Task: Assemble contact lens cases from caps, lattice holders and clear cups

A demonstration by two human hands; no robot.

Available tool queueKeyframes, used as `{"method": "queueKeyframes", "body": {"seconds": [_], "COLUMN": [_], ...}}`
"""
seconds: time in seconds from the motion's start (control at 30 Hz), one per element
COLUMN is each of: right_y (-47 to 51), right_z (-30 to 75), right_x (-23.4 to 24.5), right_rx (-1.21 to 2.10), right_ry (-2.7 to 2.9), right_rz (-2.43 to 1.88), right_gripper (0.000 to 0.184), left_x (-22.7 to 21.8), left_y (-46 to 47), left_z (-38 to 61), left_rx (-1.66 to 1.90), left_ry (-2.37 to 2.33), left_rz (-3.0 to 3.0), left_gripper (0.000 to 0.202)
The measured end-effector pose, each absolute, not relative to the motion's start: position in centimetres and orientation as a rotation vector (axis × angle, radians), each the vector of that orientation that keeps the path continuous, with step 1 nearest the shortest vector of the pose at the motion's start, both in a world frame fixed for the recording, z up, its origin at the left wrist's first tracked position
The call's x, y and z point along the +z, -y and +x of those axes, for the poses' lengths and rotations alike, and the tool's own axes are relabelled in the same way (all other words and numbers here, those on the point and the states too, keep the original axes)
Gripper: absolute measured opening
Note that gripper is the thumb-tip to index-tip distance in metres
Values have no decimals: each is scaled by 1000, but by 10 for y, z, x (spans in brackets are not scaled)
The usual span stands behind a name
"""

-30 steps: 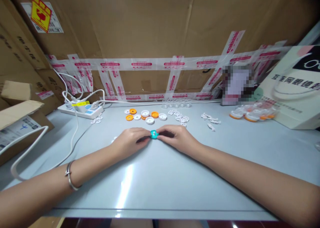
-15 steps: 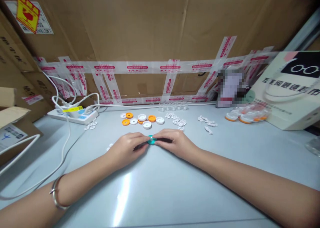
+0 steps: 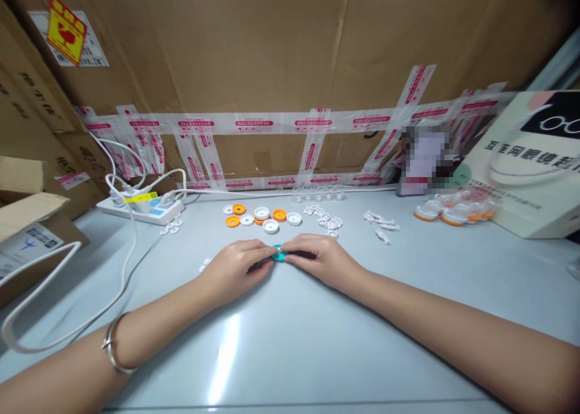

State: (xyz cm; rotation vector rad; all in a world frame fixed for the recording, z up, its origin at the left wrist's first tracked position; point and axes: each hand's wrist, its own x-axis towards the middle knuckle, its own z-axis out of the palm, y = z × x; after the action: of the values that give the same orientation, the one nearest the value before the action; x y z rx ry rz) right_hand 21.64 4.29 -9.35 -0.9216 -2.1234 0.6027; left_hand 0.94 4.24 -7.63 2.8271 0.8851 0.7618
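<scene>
- Pinching the teal piece from both sides, the left hand and right hand seem to reach further over its top than a second ago, when more of its pale middle shows.
- Both grips are narrow: thumb and fingers of each hand close on the small piece, leaving a dark hollow under each palm side.
- The piece sits between the fingertips, just above or on the table, in front of the person; whether it touches the surface, I cannot tell. A clear or whitish bit shows at its middle, too small to make out.
- Judging by this, the handwork is at a pressing or aligning stage, with neither hand free for anything else.
- The loose parts keep their places: white dishes and orange dishes beyond the hands, clear rings at the back, white wheel-like parts and slim white parts to the right. No part appears to be taken from them in this second.
- Small white pieces lie just beside the left hand, partly hidden by it.
- The whole view shifts a little too, which looks like head motion.
</scene>
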Motion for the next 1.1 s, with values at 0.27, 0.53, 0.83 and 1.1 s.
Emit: {"method": "queueKeyframes", "body": {"seconds": [0.27, 0.53, 0.83, 1.1], "right_y": [-42, -42, -42, -42], "right_z": [216, 216, 217, 217], "right_x": [-93, -95, -96, -96], "right_rx": [576, 591, 562, 462], "right_ry": [2136, 2126, 2151, 2248], "right_rz": [-917, -909, -910, -892], "right_gripper": [19, 19, 20, 22], "left_x": [-77, -78, -78, -79], "left_y": [-41, -41, -41, -40], "left_z": [9, 9, 9, 8], "left_rx": [734, 756, 731, 670], "left_ry": [-910, -898, -908, -914], "left_rz": [2812, 2832, 2840, 2918], "left_gripper": [28, 28, 28, 28]}}
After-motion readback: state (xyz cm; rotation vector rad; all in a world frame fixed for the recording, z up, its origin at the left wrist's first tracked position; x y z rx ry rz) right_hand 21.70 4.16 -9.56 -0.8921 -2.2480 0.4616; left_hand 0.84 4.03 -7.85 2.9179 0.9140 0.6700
